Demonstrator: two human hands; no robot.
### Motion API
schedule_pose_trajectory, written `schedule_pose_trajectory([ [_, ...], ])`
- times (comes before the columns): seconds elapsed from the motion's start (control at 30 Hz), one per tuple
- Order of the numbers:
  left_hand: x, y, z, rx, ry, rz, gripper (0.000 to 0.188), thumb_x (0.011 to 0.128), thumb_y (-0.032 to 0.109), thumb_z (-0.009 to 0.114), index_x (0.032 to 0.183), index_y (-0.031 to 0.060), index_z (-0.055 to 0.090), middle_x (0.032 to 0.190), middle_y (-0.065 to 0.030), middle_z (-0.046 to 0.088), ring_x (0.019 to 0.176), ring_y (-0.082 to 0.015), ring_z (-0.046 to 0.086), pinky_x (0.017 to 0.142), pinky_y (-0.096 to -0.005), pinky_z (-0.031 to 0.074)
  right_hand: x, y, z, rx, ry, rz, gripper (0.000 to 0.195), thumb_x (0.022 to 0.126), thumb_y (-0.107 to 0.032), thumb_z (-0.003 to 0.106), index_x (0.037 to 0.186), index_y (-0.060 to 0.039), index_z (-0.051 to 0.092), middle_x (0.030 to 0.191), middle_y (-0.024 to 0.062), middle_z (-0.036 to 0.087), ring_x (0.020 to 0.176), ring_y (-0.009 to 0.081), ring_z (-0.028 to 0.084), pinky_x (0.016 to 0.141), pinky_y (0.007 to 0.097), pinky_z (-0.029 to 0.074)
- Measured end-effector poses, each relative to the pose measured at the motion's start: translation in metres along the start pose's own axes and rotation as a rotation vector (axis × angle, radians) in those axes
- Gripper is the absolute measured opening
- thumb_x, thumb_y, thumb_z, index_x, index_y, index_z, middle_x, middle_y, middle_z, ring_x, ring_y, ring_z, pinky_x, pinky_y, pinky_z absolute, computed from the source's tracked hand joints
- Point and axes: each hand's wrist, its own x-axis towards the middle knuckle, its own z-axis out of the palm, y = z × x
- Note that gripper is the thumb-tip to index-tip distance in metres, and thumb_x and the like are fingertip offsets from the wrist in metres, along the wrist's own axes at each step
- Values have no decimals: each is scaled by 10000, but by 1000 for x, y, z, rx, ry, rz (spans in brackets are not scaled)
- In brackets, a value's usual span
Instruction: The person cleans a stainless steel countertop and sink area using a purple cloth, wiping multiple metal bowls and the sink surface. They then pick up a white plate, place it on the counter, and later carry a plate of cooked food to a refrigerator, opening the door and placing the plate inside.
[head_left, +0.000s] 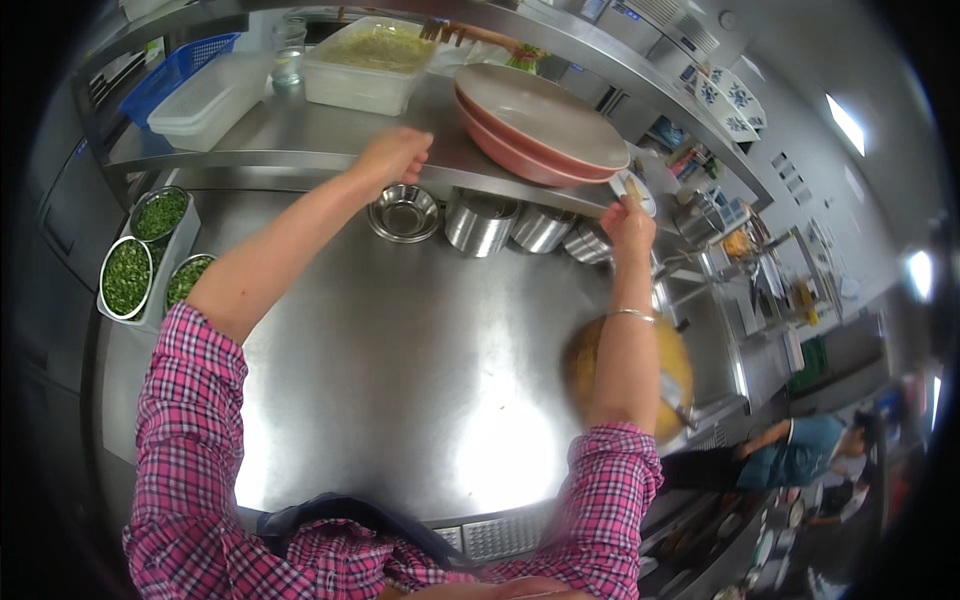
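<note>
My left hand (396, 156) is raised at the front edge of the steel shelf (285, 159), its fingers curled; no object shows in it. Below that hand, nested steel bowls (405, 213) rest on the steel worktop (360, 337). My right hand (630, 222) is at the shelf's right part, just below the rim of the stacked pink oval dishes (540, 124). Its fingers are bent near a small white plate (634, 192) with something pale by the fingertips; whether it grips that, I cannot tell. Steel pots (481, 222) stand under the shelf between my hands.
Chopped greens fill containers (126, 277) at the left. A white tub (367, 67), a glass jar (288, 56), a plastic container (206, 101) and a blue basket (176, 75) stand on the shelf. A round chopping board with a cleaver (671, 397) lies right. A co-worker (795, 450) stands beyond.
</note>
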Motion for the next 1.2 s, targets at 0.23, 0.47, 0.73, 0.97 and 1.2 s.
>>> schedule_pose_trajectory([
  [0.23,123,23,62,-284,179,-212,620,829,438,658,1242,13,477,1217,-163,542,1074,-327,577,880,-474,520,115,10,12,17,-30,226,582,846,-422,643,1258,-42,487,1225,169,511,1081,309,541,866,511,466],
  [0.47,162,15,48,-353,85,-331,535,744,131,618,1233,-19,460,1220,-200,549,1107,-357,571,942,-589,473,143,14,20,305,-382,313,516,822,-211,608,1272,9,482,1227,186,549,1159,333,522,991,502,421],
  [0.73,169,24,37,-325,128,-258,486,676,51,585,1147,-26,492,1103,-185,582,1051,-348,590,912,-566,492,181,14,14,11,-306,240,305,696,-36,569,997,14,577,1021,165,582,971,308,570,842,424,481],
  [0.97,166,24,31,-201,210,-154,237,620,62,624,854,63,589,903,-94,602,867,-270,591,783,-478,527,158,-4,7,-126,-173,152,209,607,-54,628,812,-37,593,810,73,534,729,212,505,645,351,382],
  [1.2,150,28,52,-264,184,-34,187,585,57,621,766,95,595,852,-58,590,823,-211,552,746,-467,466,131,-43,-6,-103,-139,-56,143,590,-16,609,729,2,584,814,86,533,727,211,515,645,353,370],
])
